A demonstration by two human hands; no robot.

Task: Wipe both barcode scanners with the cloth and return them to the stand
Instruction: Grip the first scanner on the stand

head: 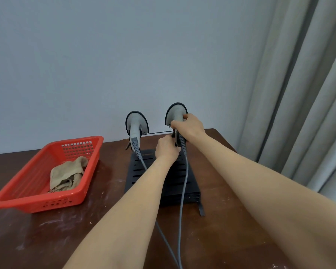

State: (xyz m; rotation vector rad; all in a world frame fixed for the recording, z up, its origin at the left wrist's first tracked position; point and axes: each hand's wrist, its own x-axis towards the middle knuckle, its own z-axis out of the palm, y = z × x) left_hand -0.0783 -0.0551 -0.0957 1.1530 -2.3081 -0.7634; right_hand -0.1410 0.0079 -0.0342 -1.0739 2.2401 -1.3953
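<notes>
Currently gripping the rightmost grey barcode scanner (175,113), black-rimmed at the head, round its neck: right hand (189,126), fingers wrapped tight about it. Just below, left hand (166,148), fingers curled at the lower end of that scanner's handle, beside its coiled grey cable (183,150); cannot tell whether pinching anything. Held scanner upright over the far right end of the black slotted metal stand (159,181). Seated in the stand's left cradle, untouched, a matching grey scanner (136,126). Left of the stand, on the dark brown wooden surface (47,239), a red plastic basket (37,203) with a crumpled beige cloth (68,172) inside.
</notes>
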